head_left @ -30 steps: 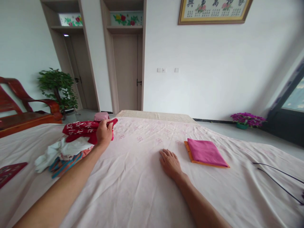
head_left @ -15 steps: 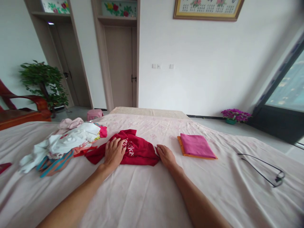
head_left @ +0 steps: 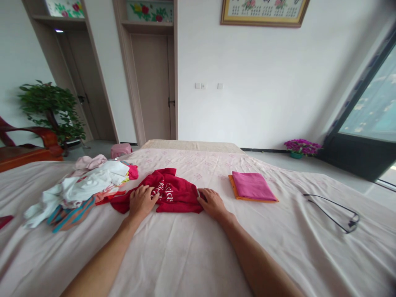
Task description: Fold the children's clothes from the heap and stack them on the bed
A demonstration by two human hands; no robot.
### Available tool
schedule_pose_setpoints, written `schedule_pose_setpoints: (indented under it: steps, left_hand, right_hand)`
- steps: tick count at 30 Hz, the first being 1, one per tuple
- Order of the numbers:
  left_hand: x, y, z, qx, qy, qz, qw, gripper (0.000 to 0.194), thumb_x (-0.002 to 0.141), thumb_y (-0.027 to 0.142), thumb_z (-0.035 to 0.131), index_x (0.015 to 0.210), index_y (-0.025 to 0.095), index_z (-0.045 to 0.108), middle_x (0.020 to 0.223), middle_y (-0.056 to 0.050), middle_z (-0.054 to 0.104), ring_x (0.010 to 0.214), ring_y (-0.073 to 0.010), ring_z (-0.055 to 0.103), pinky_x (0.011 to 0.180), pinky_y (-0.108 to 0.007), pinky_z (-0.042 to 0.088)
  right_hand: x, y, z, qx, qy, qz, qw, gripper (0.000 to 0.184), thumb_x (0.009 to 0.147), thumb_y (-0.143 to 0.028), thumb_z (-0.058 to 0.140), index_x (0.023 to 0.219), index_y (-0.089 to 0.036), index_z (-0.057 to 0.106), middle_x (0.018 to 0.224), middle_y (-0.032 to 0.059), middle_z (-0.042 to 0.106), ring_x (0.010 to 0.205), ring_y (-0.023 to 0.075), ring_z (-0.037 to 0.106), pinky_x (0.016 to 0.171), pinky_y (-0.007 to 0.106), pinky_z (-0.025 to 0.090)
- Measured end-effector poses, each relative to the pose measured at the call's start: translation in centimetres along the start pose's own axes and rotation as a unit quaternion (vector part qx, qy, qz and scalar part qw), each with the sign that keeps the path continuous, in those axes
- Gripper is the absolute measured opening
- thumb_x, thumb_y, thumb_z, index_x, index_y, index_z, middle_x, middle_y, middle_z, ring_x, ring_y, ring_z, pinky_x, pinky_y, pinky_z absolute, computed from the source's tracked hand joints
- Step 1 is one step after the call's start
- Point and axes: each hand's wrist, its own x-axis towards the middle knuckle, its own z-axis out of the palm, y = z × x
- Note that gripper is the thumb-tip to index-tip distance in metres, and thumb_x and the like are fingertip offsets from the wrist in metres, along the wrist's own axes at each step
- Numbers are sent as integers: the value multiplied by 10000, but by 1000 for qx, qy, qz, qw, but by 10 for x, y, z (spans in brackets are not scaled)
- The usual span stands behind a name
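Note:
A red T-shirt (head_left: 179, 195) with white lettering lies rumpled on the pale bedsheet in front of me. My left hand (head_left: 142, 202) rests palm down on its left part, fingers stretched over the cloth and lettering. At the right end, my right hand (head_left: 213, 203) pinches the shirt's edge near a white strip, with the thumb below the fingers. Farther right sits a pink folded cloth (head_left: 254, 185) on top of an orange folded cloth (head_left: 236, 194). To the left, a heap of clothes (head_left: 93, 181) in white, pink and blue-brown stripes lies close to the shirt.
Black-framed glasses (head_left: 337, 214) lie on the sheet (head_left: 192, 255) at the right. A dark red object (head_left: 5, 220) shows at the left edge. Beyond the bed are a pink stool (head_left: 121, 150), a wooden chair (head_left: 46, 142), a leafy plant (head_left: 51, 109) and purple flowers (head_left: 301, 146).
My left hand has slid slightly left over the shirt, uncovering more lettering. My right hand's thumb now shows at the shirt's right edge. The whole view has shifted a little.

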Motion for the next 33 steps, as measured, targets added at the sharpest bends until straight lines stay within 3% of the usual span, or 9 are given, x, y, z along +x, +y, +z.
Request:
schedule_pose_setpoints:
  steps: [19,33]
  left_hand:
    - [0,2,-2,3,19,11,1000,343,902,410,479,1102,219,681,1221,-97,668,1122,-268,588,959,-413,411]
    - [4,1,-3,-35,-1,-6,999,307,881,402,496,1058,240,687,1158,-67,694,1105,-249,604,946,-379,424]
  right_hand:
    - [-3,-2,2,-13,10,-10,1000,343,977,-369,460,1263,-274,625,1286,40,646,1203,192,558,1036,306,361]
    - [-1,3,6,-16,7,-11,1000,332,981,-371,460,1253,-289,632,1297,33,644,1206,193,561,1048,313,357]
